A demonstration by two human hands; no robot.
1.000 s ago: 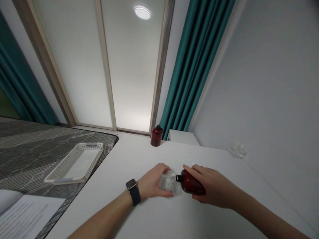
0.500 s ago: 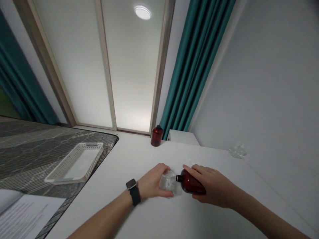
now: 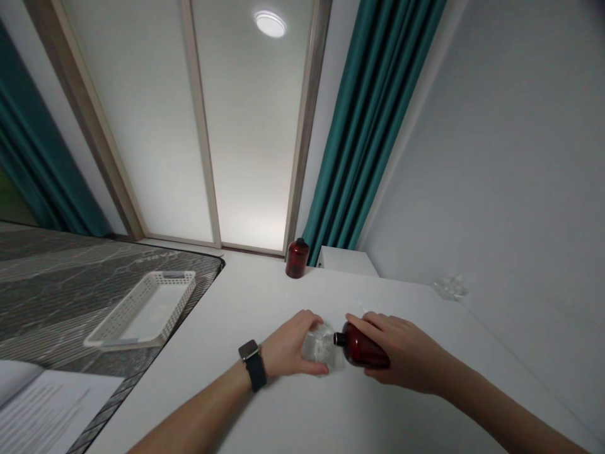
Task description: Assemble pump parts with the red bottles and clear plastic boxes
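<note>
My left hand (image 3: 286, 347), with a dark watch on the wrist, is wrapped round a small clear container (image 3: 321, 345) that rests on the white table (image 3: 265, 403). In my right hand (image 3: 401, 353) lies an amber-brown bottle (image 3: 360, 349), tipped on its side. Its dark neck points left and meets the rim of the clear container. Both hands are closed on what they hold.
A second brown bottle (image 3: 296, 258) stands upright at the table's far edge by a teal curtain (image 3: 363, 126). A white perforated tray (image 3: 146, 309) sits on a dark marbled mat (image 3: 57, 284) at left. Printed paper (image 3: 42, 410) lies bottom left. Crumpled clear plastic (image 3: 450, 287) is at far right.
</note>
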